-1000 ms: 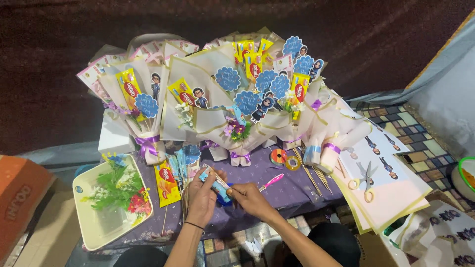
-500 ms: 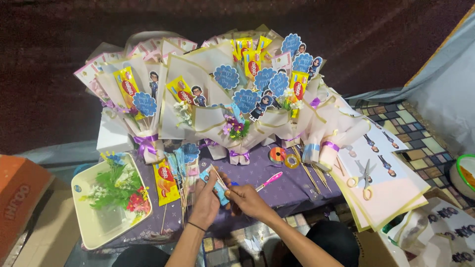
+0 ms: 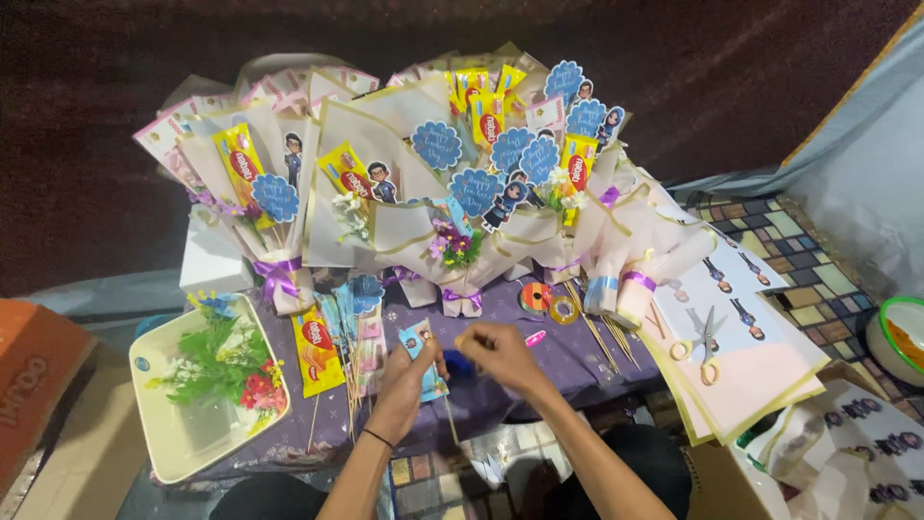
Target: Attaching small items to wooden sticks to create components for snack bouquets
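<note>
A row of paper-wrapped bouquets [image 3: 423,183] stood along the back of a low table covered with a purple cloth [image 3: 577,361], each wrap filled with yellow snack packets, blue scalloped tags and small cartoon figure cut-outs, and tied with purple ribbon. At the table's left end a cream tray [image 3: 159,448] held artificial flowers [image 3: 226,366]. At the right end lay a stack of pastel paper sheets [image 3: 760,376] with yellow-handled scissors [image 3: 703,345] on top. Near the middle, beside two tape rolls [image 3: 549,303], lay thin wooden skewers [image 3: 602,337], and a pink pen [image 3: 534,338] lay just beyond the person's hands.

The left hand [image 3: 409,380] was closed on a small blue card with a cartoon figure [image 3: 421,349]; the card stood up between the thumb and fingers, its top showing above them and its lower part sticking out below the palm. The right hand [image 3: 500,354] was just beside it, fingertips pinched together near the card's upper right edge. What they pinched was too small to tell.
</note>
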